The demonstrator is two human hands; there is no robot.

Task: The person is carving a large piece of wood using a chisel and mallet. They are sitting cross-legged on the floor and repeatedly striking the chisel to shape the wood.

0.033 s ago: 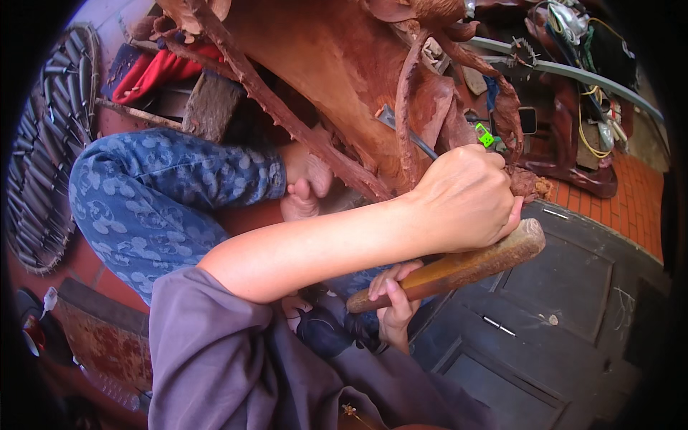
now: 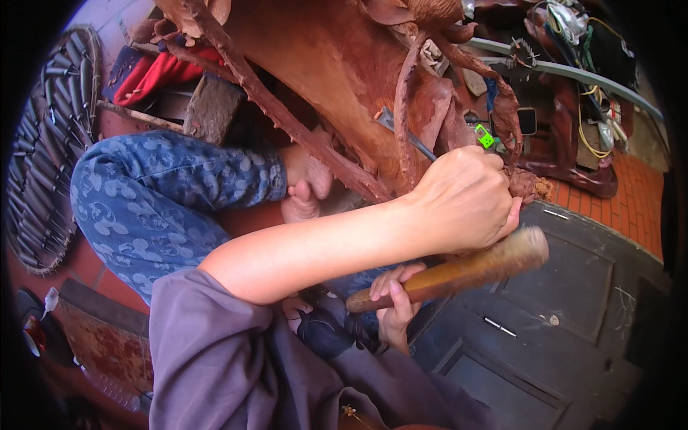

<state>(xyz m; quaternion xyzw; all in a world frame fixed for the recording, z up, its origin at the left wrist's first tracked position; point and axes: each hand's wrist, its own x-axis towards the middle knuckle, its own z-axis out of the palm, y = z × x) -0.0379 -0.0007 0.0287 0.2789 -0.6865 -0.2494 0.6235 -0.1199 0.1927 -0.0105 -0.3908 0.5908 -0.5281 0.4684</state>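
Left hand (image 2: pixel 462 195) on a chisel (image 2: pixel 423 147), right hand (image 2: pixel 396 304) on a mallet (image 2: pixel 459 279), at the near side of the carving (image 2: pixel 315 61)

The left hand is a fist clamped round the chisel, whose handle is hidden inside it. The steel slants out of the fist across the carving, passing behind a thin wooden stem. The blade end lies over the carving's smooth reddish face; whether it touches the wood, I cannot tell.

The right hand sits apart from the left, on the side away from the carving, fingers and thumb wrapped round the mallet near its narrow end. The mallet slants past the underside of the left wrist, its thick end blurred. Contact between mallet and chisel cannot be made out.

A bare foot (image 2: pixel 301 204) rests just beside the carving, on its near side, below a patterned trouser leg (image 2: pixel 150 197). Left of the carving lie a red cloth (image 2: pixel 154 77) and a wood block (image 2: pixel 213 107); farther left is an oval tray (image 2: pixel 94 79) packed with dark rods (image 2: pixel 54 143). A green gadget (image 2: pixel 485 136) and a phone (image 2: pixel 527 122) show at its right. A dark panel (image 2: pixel 552 287) lies to the carving's near right.
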